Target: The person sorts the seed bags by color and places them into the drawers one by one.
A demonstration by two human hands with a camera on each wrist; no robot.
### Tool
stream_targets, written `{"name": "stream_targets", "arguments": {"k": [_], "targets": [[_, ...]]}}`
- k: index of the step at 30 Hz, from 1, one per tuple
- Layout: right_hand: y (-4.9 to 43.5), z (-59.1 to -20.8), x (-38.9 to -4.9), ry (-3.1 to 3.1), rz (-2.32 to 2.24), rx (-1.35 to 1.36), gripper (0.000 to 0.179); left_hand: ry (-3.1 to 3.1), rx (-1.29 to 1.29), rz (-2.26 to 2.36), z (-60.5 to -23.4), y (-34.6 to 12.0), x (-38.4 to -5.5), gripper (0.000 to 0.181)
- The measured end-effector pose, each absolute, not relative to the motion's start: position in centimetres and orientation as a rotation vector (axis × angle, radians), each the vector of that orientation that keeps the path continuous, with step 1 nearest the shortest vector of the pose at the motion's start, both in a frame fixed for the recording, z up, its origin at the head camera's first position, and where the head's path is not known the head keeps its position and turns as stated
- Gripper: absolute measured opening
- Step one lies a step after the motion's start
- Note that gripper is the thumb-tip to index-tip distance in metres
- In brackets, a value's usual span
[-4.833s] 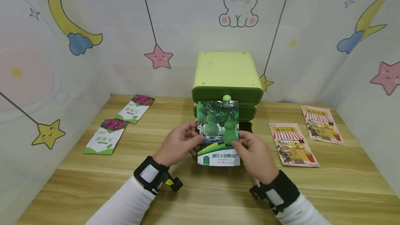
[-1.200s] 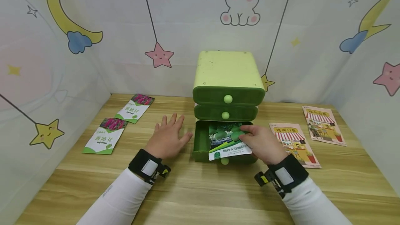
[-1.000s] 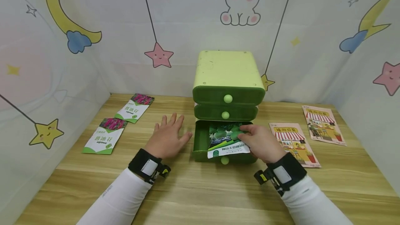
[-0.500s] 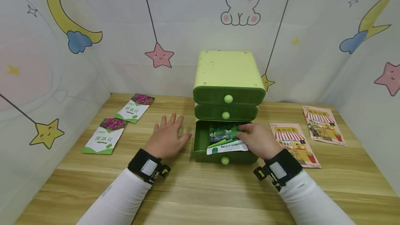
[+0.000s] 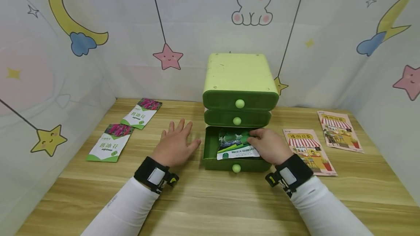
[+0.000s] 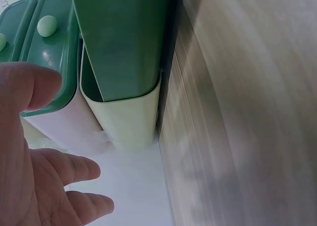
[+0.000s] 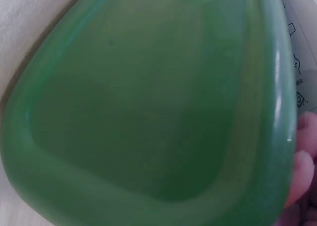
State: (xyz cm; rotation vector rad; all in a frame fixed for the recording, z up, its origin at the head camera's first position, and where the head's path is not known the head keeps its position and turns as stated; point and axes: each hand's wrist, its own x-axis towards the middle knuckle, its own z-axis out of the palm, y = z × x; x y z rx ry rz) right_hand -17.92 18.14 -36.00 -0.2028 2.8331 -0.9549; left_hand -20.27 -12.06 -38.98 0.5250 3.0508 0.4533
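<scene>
While the right hand (image 5: 270,145) pinches the right edge of a green gourd packet (image 5: 237,148) between thumb and fingers, the packet extends leftward from that grip, inside the pulled-out bottom drawer (image 5: 211,146). Thumb and fingers are nearly together there; how firmly they hold cannot be told, since the drawer front fills most of the right wrist view, with fingertips just past its edge. The packet's white strip lies on the person's side of the grip, near the drawer front, and its dark picture reaches away beneath the closed drawers above.

Left of the grip, across the drawer, the left hand (image 5: 174,146) has its fingers spread and holds nothing; whether it touches the table (image 5: 210,207) is unclear. Beyond the grip stands the pale green cabinet (image 5: 239,72). Just right of the grip lie two pink packets (image 5: 308,152) (image 5: 340,131); well to its left, past the left hand, lie two flower packets (image 5: 111,143) (image 5: 142,113).
</scene>
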Motion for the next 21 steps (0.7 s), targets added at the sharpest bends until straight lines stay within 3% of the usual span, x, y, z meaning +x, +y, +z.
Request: {"name": "stream_targets", "arguments": {"k": [21], "targets": [[17.78,-36.37,-18.71,2.847,-0.934,-0.18,0.039,3.049,0.52,0.465,-38.82,-12.15,-20.08,0.083]]}}
